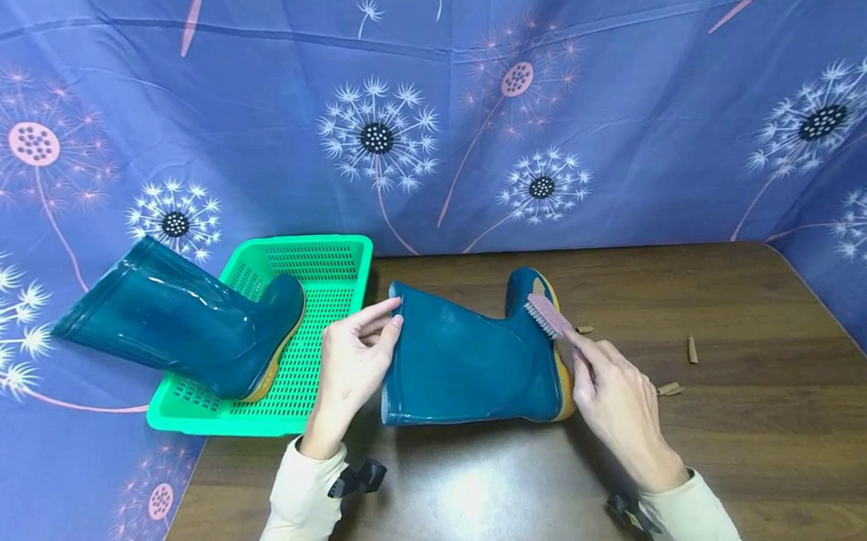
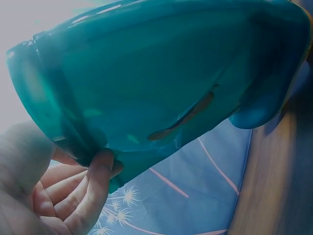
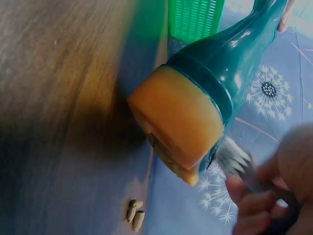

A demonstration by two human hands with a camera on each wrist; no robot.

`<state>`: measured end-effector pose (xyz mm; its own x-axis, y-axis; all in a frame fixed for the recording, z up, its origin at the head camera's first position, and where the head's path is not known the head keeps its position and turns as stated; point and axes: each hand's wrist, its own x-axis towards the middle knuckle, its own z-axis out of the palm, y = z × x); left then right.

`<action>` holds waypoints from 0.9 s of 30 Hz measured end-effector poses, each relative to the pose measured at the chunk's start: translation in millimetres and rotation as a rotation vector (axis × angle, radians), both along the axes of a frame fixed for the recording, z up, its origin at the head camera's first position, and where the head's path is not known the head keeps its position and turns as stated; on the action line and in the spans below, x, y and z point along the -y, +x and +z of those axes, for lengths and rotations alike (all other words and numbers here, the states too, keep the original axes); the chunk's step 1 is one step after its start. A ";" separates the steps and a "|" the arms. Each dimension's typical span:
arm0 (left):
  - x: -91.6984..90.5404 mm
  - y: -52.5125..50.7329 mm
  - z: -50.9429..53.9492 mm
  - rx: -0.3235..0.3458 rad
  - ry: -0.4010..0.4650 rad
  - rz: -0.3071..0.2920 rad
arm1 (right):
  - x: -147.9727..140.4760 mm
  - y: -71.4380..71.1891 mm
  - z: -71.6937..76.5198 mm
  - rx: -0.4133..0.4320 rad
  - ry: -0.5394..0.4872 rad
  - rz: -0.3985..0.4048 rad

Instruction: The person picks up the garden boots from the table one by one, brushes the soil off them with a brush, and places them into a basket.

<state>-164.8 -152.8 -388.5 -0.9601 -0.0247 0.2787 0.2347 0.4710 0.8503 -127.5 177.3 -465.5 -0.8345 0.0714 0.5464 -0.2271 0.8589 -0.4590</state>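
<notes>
A teal rubber boot (image 1: 460, 359) with a yellow-orange sole (image 3: 176, 115) lies on its side, its toe toward the back. My left hand (image 1: 353, 356) pinches the rim of its shaft between thumb and fingers, as the left wrist view also shows. In my right hand (image 1: 617, 400) is the handle of a pinkish scrubbing brush (image 1: 546, 314). Its bristles touch the boot's foot near the sole. Close to the brush, a brown patch (image 1: 541, 286) marks the toe area. Another brown smear (image 2: 183, 117) crosses the shaft in the left wrist view.
To the left, a second teal boot (image 1: 193, 324) leans in a green plastic basket (image 1: 307, 239), its shaft jutting over the side. Small brown pieces (image 1: 692, 349) lie on the wooden table (image 1: 767, 449) to the right. A blue dandelion-print cloth (image 1: 614, 73) hangs behind.
</notes>
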 end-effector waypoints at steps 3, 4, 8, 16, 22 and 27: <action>-0.3 0.8 0.1 0.003 -0.002 0.000 | -1.8 1.1 0.5 -0.009 -0.035 -0.062; -0.3 0.9 0.0 0.004 -0.002 0.001 | -1.5 1.3 0.6 -0.017 -0.046 -0.066; -0.3 0.6 -0.2 0.002 -0.003 0.002 | 1.2 1.1 -0.6 -0.044 -0.043 0.014; -2.3 -1.2 0.1 -0.014 0.010 -0.002 | -1.8 -1.1 -3.9 -0.002 -0.016 0.025; -3.0 -0.6 2.3 -0.007 0.004 0.005 | -0.6 -1.9 0.2 -0.031 -0.092 -0.019; -3.5 0.1 2.8 -0.009 -0.003 0.009 | -2.0 -0.7 -1.8 0.030 -0.087 0.040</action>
<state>-164.8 -149.4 -385.7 -0.9571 -0.0323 0.2878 0.2386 0.4755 0.8468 -128.2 179.3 -467.3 -0.8536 0.0840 0.5142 -0.2453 0.8058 -0.5390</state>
